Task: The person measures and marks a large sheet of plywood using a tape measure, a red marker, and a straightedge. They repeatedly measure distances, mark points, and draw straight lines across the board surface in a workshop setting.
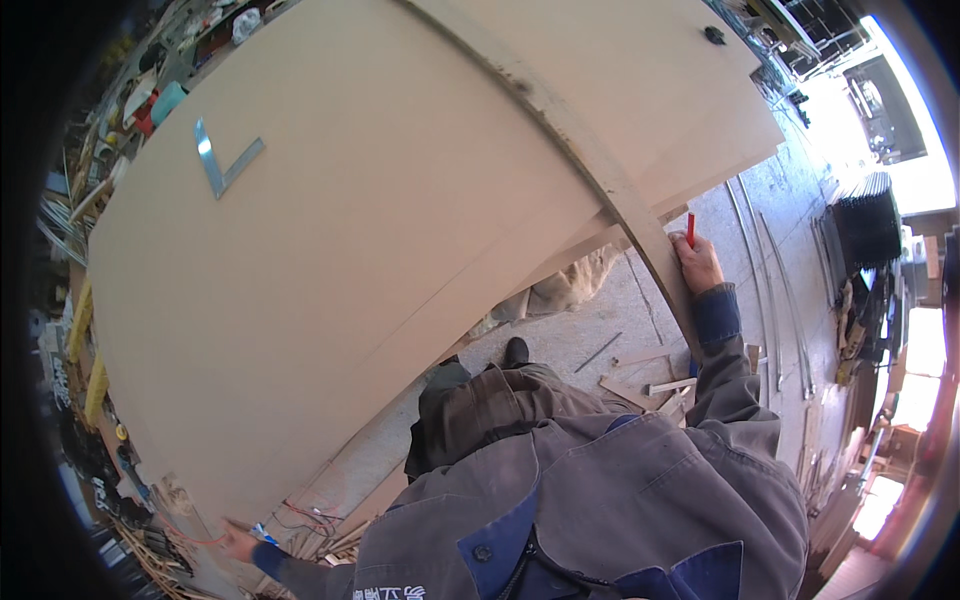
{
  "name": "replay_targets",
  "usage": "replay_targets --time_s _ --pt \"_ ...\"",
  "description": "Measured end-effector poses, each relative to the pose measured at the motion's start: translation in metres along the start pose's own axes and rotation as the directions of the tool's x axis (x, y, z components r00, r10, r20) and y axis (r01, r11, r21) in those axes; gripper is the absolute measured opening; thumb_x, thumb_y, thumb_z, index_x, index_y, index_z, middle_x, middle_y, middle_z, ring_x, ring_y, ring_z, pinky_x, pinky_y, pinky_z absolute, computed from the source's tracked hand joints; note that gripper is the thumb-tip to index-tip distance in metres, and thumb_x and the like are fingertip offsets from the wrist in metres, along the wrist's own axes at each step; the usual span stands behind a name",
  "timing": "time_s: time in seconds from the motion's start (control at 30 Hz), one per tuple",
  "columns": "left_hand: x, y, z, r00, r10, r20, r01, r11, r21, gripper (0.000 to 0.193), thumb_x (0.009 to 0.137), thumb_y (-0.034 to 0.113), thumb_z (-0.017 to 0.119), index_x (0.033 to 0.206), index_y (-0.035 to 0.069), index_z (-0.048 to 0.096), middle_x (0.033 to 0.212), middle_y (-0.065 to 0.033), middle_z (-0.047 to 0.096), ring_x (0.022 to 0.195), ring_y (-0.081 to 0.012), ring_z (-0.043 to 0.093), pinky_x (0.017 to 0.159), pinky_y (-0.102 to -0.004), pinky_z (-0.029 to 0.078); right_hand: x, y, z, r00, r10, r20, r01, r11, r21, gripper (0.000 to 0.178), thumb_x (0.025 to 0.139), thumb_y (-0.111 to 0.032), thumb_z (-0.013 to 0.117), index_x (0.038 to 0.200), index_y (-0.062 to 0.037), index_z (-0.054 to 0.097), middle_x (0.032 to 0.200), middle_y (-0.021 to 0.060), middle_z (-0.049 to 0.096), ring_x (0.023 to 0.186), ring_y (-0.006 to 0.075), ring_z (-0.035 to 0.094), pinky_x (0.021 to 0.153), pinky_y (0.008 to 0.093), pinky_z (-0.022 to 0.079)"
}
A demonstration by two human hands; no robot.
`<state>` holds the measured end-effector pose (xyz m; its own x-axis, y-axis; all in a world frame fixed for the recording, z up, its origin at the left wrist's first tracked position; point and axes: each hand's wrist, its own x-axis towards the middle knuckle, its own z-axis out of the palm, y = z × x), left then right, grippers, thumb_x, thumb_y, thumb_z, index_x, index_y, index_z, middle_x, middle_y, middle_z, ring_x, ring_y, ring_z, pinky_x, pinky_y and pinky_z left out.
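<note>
A large tan board (290, 270) spreads out in front of me, with a faint line across its near part. Over it lies a long, narrow wooden strip (560, 135), whose near end sticks out past the board's edge. My right hand (702, 265) is closed beside that end, with a red pencil-like stick (690, 229) poking up from the fist. At the lower left, my left hand (238, 543) is by the board's near corner; its fingers are too small and blurred to read. A metal try square (224, 165) rests on the board at the far left.
Wood offcuts (650, 385) lie on the concrete floor by my right side. Long thin rods (765, 280) run along the floor farther right, near a black ribbed stack (868, 220). A small black object (714, 35) sits on the board's far right. Clutter lines the left.
</note>
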<state>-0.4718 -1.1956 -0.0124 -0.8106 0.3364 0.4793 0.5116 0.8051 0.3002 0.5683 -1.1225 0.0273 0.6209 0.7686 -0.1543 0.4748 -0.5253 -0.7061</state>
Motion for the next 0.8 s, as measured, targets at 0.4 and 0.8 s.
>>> replay_targets --time_s 0.4,0.8 --pt "-0.445 0.369 -0.123 -0.017 0.83 0.558 0.993 0.079 -0.087 0.066 0.102 0.051 0.057 0.141 -0.001 0.05 0.137 -0.0194 0.061 0.128 -0.0366 0.059 0.108 -0.0486 0.05 0.005 0.002 0.0 0.978 -0.168 0.126 0.145 0.974 0.175 0.035 0.103 -0.028 0.058 0.092 0.0035 0.068 0.072 0.0006 0.059 0.074 0.0096 0.054 0.068 0.0337 0.046" --pt "-0.46 0.429 -0.116 0.118 0.682 0.722 0.95 0.133 -0.281 0.037 0.1 0.031 0.069 0.118 -0.001 0.065 0.1 -0.0136 0.073 0.09 -0.0244 0.072 0.077 -0.0298 0.061 -0.022 -0.021 -0.012 0.961 -0.243 0.133 0.251 0.967 -0.044 0.035 0.1 -0.03 0.055 0.095 0.0018 0.068 0.083 0.0287 0.066 0.081 0.0414 0.068 0.074 0.0477 0.05"
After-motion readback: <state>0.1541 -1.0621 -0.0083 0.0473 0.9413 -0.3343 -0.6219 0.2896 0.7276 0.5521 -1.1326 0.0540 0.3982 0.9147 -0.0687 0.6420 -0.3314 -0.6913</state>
